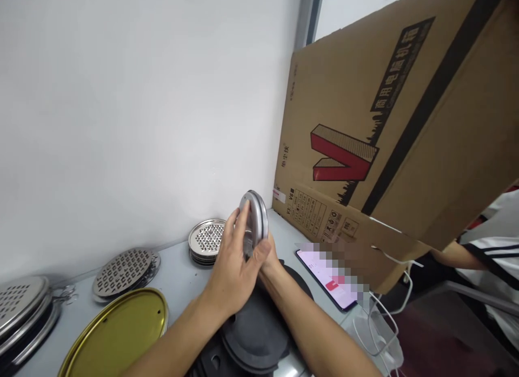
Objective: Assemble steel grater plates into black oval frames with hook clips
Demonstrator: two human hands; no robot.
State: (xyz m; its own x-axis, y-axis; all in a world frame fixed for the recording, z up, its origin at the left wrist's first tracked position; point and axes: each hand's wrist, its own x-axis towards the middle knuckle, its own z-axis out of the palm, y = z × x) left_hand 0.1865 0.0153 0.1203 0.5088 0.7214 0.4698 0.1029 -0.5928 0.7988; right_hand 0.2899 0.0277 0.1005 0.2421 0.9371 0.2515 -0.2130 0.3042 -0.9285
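Note:
A silver stack of round metal discs point(260, 217), with a dark line along its rim, is held upright on edge above the table. My left hand point(234, 269) presses against its left face, fingers stretched upward and thumb near the lower edge. On the far side, my right hand point(271, 255) grips it, its fingers mostly hidden behind the discs. Below my hands lies a black round part point(259, 331). Just left of the held discs, round grater plates point(208, 239) sit in a pile against the wall.
Further left lie more perforated plates point(124, 271), a gold round lid point(125, 333) and another disc stack point(22, 304). To the right are a phone point(324, 282), a white cable point(395, 333) and a large cardboard box point(344, 112). A person's sleeve point(486, 250) shows beyond the box.

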